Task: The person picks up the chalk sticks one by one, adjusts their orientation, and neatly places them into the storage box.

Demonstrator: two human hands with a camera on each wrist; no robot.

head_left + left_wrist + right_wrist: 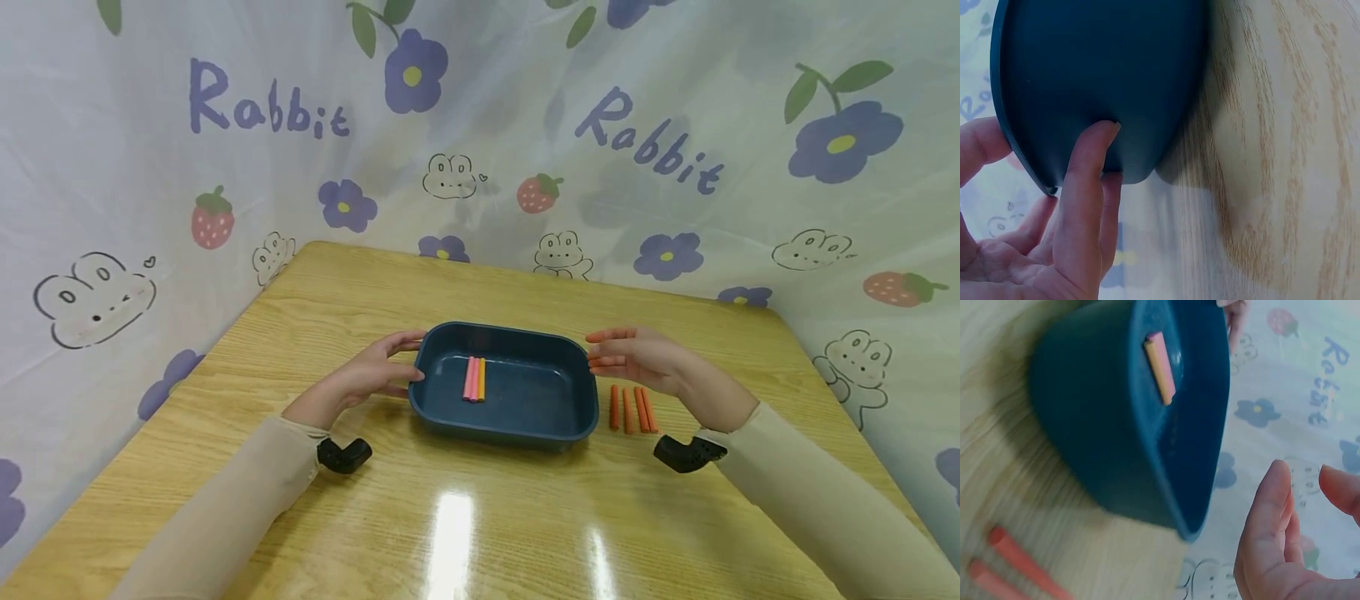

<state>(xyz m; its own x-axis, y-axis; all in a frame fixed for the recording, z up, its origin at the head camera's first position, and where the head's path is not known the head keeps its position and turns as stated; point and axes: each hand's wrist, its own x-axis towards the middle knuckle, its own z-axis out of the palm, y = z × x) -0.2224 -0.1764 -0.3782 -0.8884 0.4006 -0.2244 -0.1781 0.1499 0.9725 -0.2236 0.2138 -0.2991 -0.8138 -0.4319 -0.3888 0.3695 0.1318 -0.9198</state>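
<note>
Hanging beyond the basin (532, 392): printed cloth (495, 108)

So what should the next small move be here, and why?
Probably bring the right hand in to grip the right end of the dark blue tub: the left hand holds the opposite end, while the right hand's thumb and fingers are apart beside the tub, gripping nothing.

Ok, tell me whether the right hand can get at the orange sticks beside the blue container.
Probably yes: the right hand looks empty and near the orange sticks, with nothing visible between them.
</note>
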